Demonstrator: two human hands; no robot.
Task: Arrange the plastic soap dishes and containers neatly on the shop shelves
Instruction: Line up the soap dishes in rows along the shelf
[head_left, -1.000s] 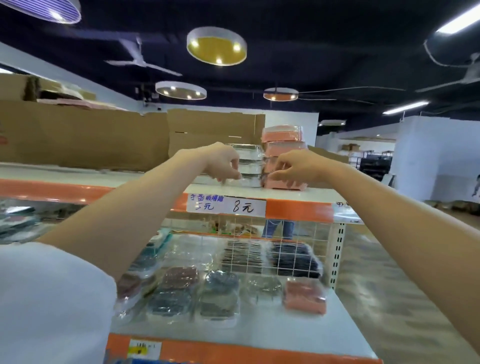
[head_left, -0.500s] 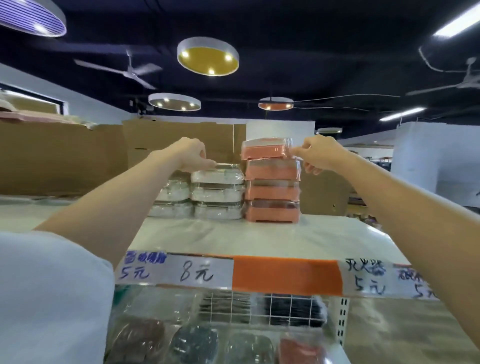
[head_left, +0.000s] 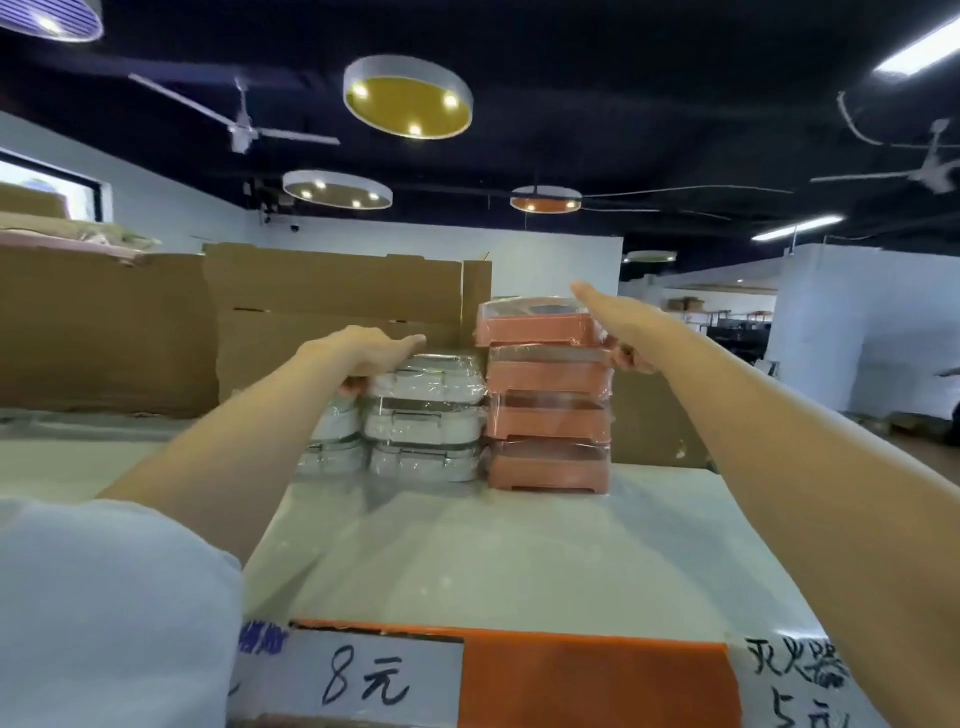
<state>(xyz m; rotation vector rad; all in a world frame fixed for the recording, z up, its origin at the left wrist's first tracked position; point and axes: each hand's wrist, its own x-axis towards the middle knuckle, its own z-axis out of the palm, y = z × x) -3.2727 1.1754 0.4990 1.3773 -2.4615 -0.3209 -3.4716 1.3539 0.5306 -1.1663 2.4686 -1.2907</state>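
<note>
Several orange soap dishes wrapped in film form one stack (head_left: 548, 415) on the white top shelf (head_left: 467, 545). Its top dish (head_left: 535, 330) sits slightly skewed to the left. My right hand (head_left: 618, 327) lies against the right side of that top dish, index finger stretched forward. Two stacks of white wrapped containers (head_left: 423, 426) stand just left of the orange stack, touching it. My left hand (head_left: 363, 358) rests flat on the top white container, thumb at its left edge. The left white stack is partly hidden behind my left forearm.
Tall cardboard boxes (head_left: 337, 296) stand right behind the stacks and along the shelf's left back. The shelf's front edge carries an orange strip with handwritten price labels (head_left: 363, 686). To the right the shelf ends at an open aisle (head_left: 924, 447).
My view has risen above the top shelf. My right hand went from pinching the top orange dish's corner to lying along its side. My left hand slid onto the white stack.
</note>
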